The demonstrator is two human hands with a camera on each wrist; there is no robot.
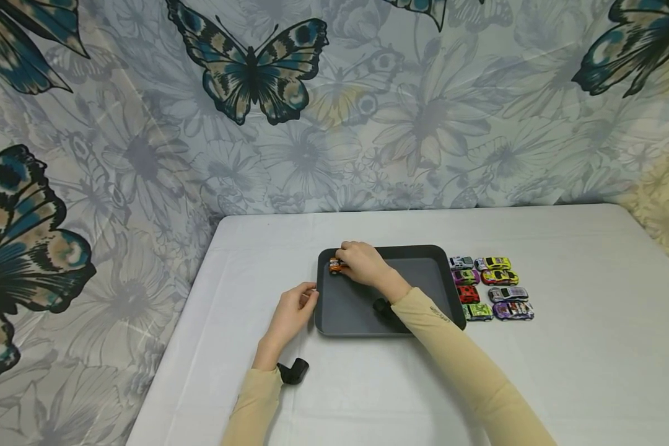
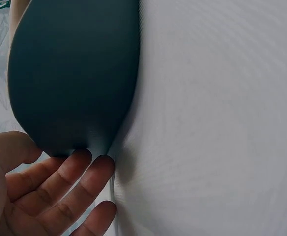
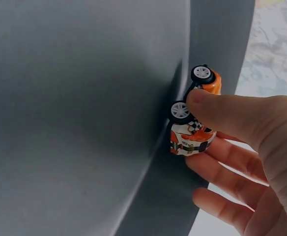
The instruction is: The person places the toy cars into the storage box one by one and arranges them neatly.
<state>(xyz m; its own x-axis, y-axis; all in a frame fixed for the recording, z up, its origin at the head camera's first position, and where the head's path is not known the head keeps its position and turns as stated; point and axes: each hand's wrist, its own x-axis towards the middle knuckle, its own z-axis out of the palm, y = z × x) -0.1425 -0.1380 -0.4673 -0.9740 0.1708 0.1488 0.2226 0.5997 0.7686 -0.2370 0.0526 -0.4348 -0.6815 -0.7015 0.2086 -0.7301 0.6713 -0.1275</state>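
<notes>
A small orange toy car [image 3: 195,132] with white-spoked wheels and checkered markings is pinched between the thumb and fingers of my right hand [image 1: 365,263]. It is at the far left corner of a dark grey rectangular tray [image 1: 362,310], close to the raised rim; contact with the tray floor is hard to make out. My left hand [image 1: 290,313] is at the tray's left edge. In the left wrist view its loosely bent fingers [image 2: 87,184] touch the outside of the tray wall, with the thumb beside the rim.
Several toy cars stand in two columns right of the tray, among them a red car [image 1: 468,294], a yellow car [image 1: 493,263] and a purple car [image 1: 513,310]. A white cloth [image 1: 591,371] covers the table. Butterfly-patterned fabric [image 1: 424,124] hangs behind.
</notes>
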